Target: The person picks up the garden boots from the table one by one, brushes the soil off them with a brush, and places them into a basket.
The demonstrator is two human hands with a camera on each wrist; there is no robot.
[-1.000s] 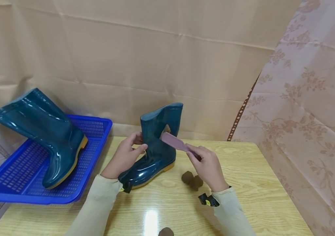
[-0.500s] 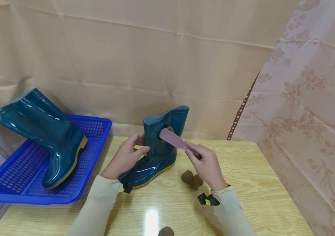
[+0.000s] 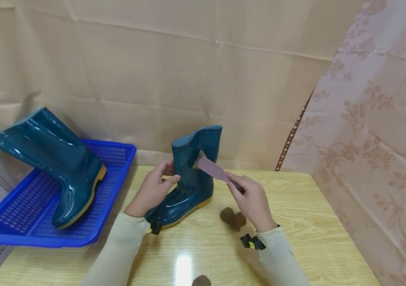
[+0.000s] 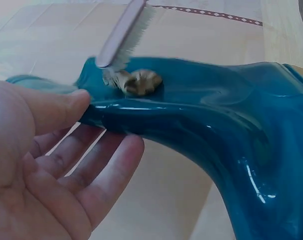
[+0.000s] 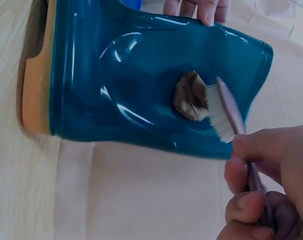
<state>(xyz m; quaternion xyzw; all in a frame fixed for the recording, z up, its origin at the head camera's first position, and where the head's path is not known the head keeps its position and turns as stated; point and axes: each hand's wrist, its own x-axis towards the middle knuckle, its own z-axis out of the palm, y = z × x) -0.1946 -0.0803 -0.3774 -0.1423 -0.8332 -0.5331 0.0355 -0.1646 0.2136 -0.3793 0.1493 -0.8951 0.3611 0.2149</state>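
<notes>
A dark teal rain boot (image 3: 185, 202) with a yellow sole stands on the table. My left hand (image 3: 154, 188) holds its shaft at the front, thumb on one side and fingers (image 4: 111, 165) on the other. A clump of brown mud (image 5: 189, 96) sticks to the side of the shaft. In my right hand (image 3: 251, 200) I grip a mauve scrub brush (image 3: 213, 168) by its handle. Its white bristles (image 5: 219, 117) meet the mud's edge in the right wrist view. The head view shows the brush back, which partly hides the mud.
A second teal rain boot (image 3: 70, 167) leans in a blue plastic basket (image 3: 92, 234) at the left. Brown lumps (image 3: 232, 218) lie on the wooden table (image 3: 296, 238) by my right wrist, and another lump (image 3: 201, 281) sits at the front. A beige cloth (image 3: 153, 79) hangs behind.
The boot's shaft leaned right half a second ago and has swung back left. The brush slid slightly left, then back right and down across the mud. My left hand stays at the shaft.
</notes>
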